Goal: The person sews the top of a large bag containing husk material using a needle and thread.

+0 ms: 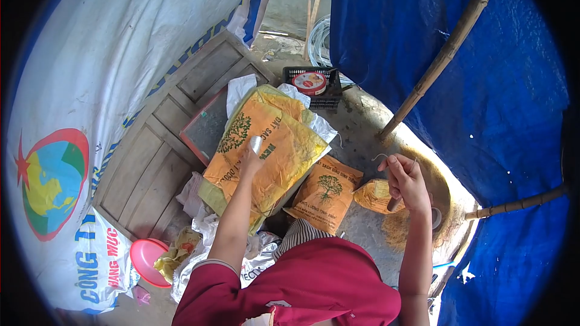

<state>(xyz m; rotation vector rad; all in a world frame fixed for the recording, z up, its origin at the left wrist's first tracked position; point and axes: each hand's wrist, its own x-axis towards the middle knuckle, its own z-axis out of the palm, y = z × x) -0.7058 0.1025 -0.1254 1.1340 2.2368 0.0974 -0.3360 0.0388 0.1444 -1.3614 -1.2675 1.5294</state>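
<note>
My left hand (pixel 250 160) is on a stack of flat orange printed bags (pixel 272 139) with a tree picture and lettering. A small white piece (pixel 255 143) covers the fingertip area, so the grip of that hand is hidden. My right hand (pixel 408 182) is raised on the right, fingers closed in a pinch on a thin pale string (pixel 380 157) that curls out to the left. A brown handle-like end (pixel 396 204) shows under that palm. Just below and left of it, a filled orange bag (pixel 329 193) lies beside the stack, with a crumpled yellow-orange bag (pixel 373 195) nearer the hand.
A black crate (pixel 323 99) holds a round red tin (pixel 310 83) behind the stack. Wooden door panels (pixel 163 157) lean at left. A pink basin (pixel 151 261) and crumpled plastic sit low left. Blue tarp (pixel 507 84) and a bamboo pole (pixel 444 54) border the right, near spilled brown grains (pixel 399 232).
</note>
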